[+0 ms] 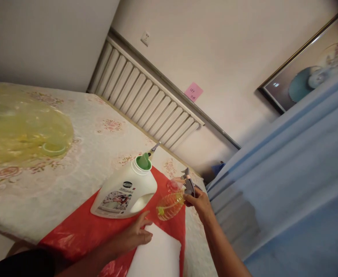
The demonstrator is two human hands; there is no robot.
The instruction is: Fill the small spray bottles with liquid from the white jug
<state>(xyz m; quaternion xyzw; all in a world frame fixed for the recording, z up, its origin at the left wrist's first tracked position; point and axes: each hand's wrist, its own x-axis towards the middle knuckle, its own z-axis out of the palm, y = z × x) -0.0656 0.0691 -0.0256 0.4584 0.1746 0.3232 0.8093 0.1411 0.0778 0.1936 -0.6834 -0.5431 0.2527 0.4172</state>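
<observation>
My right hand (pixel 199 202) is closed around the neck of a clear ribbed spray bottle (pixel 169 206) with yellowish liquid in it and a dark grey trigger head. The bottle is tilted to the left above the red sheet. Just behind it is a pinkish clear bottle (pixel 173 185), partly hidden. My left hand (pixel 137 232) has its fingers apart and nothing in them. It is beside a flat white sheet or board (pixel 157 254), though I cannot tell whether it touches it. A large white jug (pixel 125 190) with a printed label and a green opening stands beyond my left hand.
Under these things lies a shiny red plastic sheet (pixel 73 227) on a floral cloth (pixel 96 146). A yellow translucent bag (pixel 27 130) is at the left. Behind the jug is a small nozzle-like tip (pixel 155 146). A radiator (pixel 145 96) lines the wall; blue curtains (pixel 287 173) hang at right.
</observation>
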